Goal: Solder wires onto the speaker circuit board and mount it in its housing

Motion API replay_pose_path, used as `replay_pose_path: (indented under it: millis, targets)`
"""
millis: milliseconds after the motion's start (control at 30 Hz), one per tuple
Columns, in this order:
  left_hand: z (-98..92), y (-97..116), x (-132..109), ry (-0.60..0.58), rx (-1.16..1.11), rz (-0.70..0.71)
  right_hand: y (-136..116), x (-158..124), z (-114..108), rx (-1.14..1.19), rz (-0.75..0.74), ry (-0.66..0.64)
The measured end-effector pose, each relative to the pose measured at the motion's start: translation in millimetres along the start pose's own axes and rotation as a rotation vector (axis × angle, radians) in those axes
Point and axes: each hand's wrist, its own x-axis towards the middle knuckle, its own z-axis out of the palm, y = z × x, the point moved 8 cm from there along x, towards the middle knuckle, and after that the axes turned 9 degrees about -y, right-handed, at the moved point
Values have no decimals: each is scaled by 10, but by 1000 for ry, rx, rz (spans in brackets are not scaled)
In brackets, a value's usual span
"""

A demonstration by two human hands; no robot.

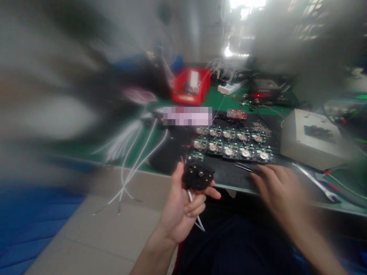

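My left hand (183, 206) is closed around a black plastic housing (199, 175) with brass-coloured inserts and a round metal piece on its face. A white cable (200, 223) hangs from it past my fingers, and thin wires stick up at its upper left. My right hand (279, 191), partly blurred, is at the front edge of the black mat, its fingers closed on the end of a pair of tweezers (245, 167) pointing left. Beyond both hands lie rows of circuit boards (228, 151) with round silver parts.
A red bin (187, 100) and a white power strip (228, 88) stand at the back. Screws (261, 130) lie near a small red tray (236, 115). At right are a beige box (312, 141) and a wrench (315, 183). White cables (126, 179) overhang the left table edge.
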Motion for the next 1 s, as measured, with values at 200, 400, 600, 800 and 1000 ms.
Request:
replay_pose_path:
  millis: [200, 400, 600, 800, 1000]
  targets:
    - [167, -334, 12, -97, 70, -114, -746, 21, 93, 1039, -36, -378]
    - [166, -351, -35, -106, 449, -52, -799, 68, 309, 1367, 207, -339]
    - [176, -7, -235, 231, 955, 238, -513, -4, 414, 1801, 408, -201]
    - [617, 18, -281, 64, 1431, 486, -615, -81, 363, 2081, 431, -275]
    - [654, -21, -253, 28, 1541, 542, -624, -138, 324, 1987, 396, -168]
